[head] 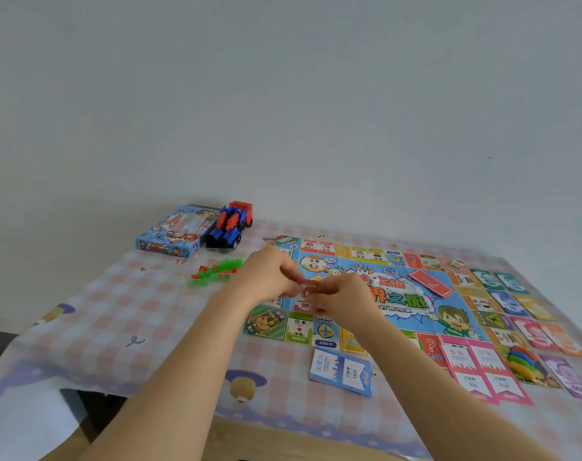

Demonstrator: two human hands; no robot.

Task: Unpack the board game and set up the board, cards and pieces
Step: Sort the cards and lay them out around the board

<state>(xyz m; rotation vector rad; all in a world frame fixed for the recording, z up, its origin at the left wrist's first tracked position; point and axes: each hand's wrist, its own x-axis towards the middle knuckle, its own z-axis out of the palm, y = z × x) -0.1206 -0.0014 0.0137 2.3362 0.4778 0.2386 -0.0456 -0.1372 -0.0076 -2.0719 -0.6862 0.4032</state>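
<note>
Held left hand (269, 277) and right hand (344, 306) close together over the near-left part of the board (412, 302). Pinched one small clear piece (311, 287) between curled fingertips of both; could not tell what piece. Noted green and red houses (216, 272) left of the hands, game box (170, 236) and toy truck (228, 227) behind them, red card deck (430, 283) on the board. Read "日本" and "2000元" on near squares, "1300" on the blue card (341, 372).

The small item (311, 287) pinched between the left grip (269, 274) and the right grip (346, 302) is too blurred to identify. Both cover some of the board's (399, 314) near squares. The green and red pieces (216, 276) blur into one heap. The purple note (572, 377) runs off the right edge.
</note>
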